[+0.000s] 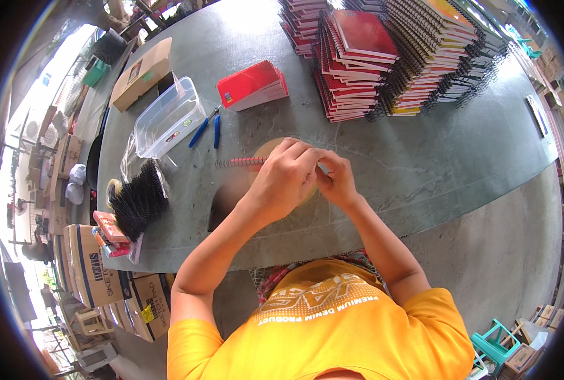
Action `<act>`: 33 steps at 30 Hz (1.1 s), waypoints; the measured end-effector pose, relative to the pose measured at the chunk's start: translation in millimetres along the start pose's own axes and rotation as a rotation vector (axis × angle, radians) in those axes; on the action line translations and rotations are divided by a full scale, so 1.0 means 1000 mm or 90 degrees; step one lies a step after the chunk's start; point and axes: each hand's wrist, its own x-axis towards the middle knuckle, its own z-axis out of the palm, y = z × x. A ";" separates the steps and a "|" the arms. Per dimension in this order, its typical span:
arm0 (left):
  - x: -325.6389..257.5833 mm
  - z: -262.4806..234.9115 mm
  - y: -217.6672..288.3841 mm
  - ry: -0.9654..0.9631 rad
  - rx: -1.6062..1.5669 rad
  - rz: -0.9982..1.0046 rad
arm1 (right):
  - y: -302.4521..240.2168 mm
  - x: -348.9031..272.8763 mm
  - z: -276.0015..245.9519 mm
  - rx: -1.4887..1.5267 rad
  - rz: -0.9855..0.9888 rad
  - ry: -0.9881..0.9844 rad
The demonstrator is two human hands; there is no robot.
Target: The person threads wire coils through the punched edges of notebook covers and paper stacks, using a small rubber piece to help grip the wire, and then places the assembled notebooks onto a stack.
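Observation:
Close together above the table, my two hands work at a small red spiral notebook (255, 162). Its black wire coil (225, 163) pokes out past the red edge on the left. Fingers of my left hand (283, 178) curl over the notebook and hide most of it. My right hand (338, 182) is closed in a pinch against the left fingertips; what it grips is hidden. Partly under the hands shows a round tan disc (266, 149). A dark flat piece (222, 206) lies beside my left forearm.
Blue-handled pliers (215, 131) lie by a clear plastic bin (172, 120). A stack of red covers (250, 85) sits behind. Tall piles of spiral notebooks (358, 63) stand at the far right. Black coils (139, 202), a tape roll (113, 191) and a cardboard box (144, 71) line the left.

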 end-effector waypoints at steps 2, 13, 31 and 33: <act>-0.002 0.002 0.000 0.012 0.005 -0.031 | -0.004 0.001 0.001 -0.022 -0.008 0.006; 0.004 -0.070 0.074 0.179 -0.200 0.074 | -0.065 0.059 -0.043 -0.022 -0.157 0.062; -0.077 -0.100 0.094 0.053 -0.255 0.022 | -0.064 0.122 -0.064 -0.522 -0.379 0.070; -0.095 -0.096 0.065 -0.065 0.094 -0.174 | -0.080 0.079 -0.042 -0.338 -0.330 -0.227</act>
